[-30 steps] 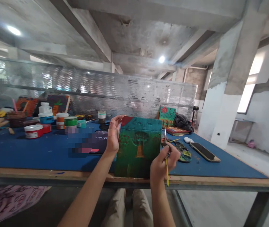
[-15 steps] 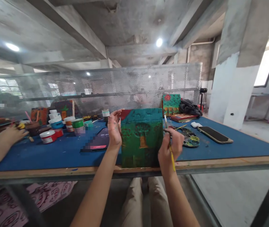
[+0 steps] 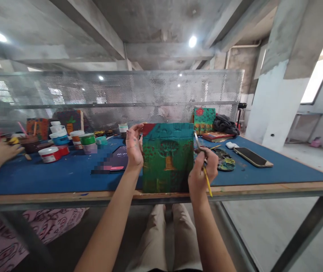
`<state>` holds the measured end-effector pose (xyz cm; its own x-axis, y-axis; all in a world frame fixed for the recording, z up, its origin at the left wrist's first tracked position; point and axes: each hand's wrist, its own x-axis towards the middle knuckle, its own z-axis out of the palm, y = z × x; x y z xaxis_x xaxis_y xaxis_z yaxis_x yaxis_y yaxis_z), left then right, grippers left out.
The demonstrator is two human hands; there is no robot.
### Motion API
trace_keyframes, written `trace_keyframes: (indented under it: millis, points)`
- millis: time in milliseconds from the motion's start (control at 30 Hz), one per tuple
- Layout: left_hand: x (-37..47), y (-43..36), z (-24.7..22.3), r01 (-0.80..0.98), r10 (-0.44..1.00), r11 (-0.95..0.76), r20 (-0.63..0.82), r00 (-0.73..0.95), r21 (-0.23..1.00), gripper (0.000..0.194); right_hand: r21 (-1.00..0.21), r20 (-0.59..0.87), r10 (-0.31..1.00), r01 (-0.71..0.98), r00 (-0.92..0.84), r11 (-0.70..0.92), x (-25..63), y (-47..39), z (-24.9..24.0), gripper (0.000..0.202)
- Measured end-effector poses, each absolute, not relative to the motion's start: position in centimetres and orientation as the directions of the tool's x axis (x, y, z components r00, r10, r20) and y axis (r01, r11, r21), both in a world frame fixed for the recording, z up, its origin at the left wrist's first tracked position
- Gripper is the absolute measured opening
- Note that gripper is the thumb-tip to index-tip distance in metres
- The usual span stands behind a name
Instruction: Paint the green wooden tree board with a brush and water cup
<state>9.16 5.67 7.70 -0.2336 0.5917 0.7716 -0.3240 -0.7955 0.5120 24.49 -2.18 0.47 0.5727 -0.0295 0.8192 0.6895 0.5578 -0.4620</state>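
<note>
A painted panel [image 3: 167, 156] stands upright near the table's front edge; it shows a tree with an orange trunk on green, a blue top band and a red corner. My left hand [image 3: 135, 147] grips the panel by its upper left edge, some fingers hidden behind it. In my right hand [image 3: 203, 166] is a paintbrush [image 3: 207, 182] with a yellow handle end, its tip up beside the panel's right edge. Whether the bristles touch the panel I cannot tell. Behind that hand lies a paint-smeared palette [image 3: 226, 160].
Several paint jars [image 3: 50, 154] stand on the blue table [image 3: 70, 177] at left, near another person's hand [image 3: 6, 154]. A phone with a timer [image 3: 118, 160] lies left of my arm, another phone [image 3: 252, 157] at right. Other painted panels [image 3: 205, 120] lean against the mesh partition [image 3: 150, 88].
The view has shifted slightly, so the table and things on it sit a little higher and further left. Both hands keep their holds, and the brush tip has tilted toward the panel's edge.
</note>
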Motion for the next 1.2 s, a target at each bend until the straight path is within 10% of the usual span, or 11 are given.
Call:
trace_keyframes:
  millis: [400, 767, 900, 1033, 1200]
  points:
    - [9.2, 5.9, 7.5, -0.310, 0.625, -0.774, 0.744, -0.238, 0.551, 0.055, -0.260, 0.963, 0.071, 0.826, 0.260, 0.501, 23.9, -2.1, 0.9, 0.014]
    - [9.2, 5.7, 7.5, -0.331, 0.625, -0.768, 0.755, -0.198, 0.548, 0.053, -0.437, 0.864, -0.019, 0.770, 0.503, 0.465, 22.6, -2.3, 1.7, 0.017]
    - [9.2, 5.7, 7.4, -0.345, 0.619, -0.769, 0.760, -0.197, 0.537, 0.051, -0.269, 0.959, 0.057, 0.823, 0.278, 0.500, 22.6, -2.3, 1.7, 0.013]
    - [9.0, 6.0, 7.2, -0.341, 0.636, -0.757, 0.748, -0.190, 0.557, 0.052, -0.432, 0.863, -0.014, 0.752, 0.505, 0.498, 22.4, -2.4, 1.9, 0.017]
    - [9.0, 6.2, 7.1, -0.368, 0.603, -0.778, 0.771, -0.206, 0.509, 0.052, -0.291, 0.949, 0.056, 0.799, 0.309, 0.527, 21.1, -2.2, 2.1, 0.013]
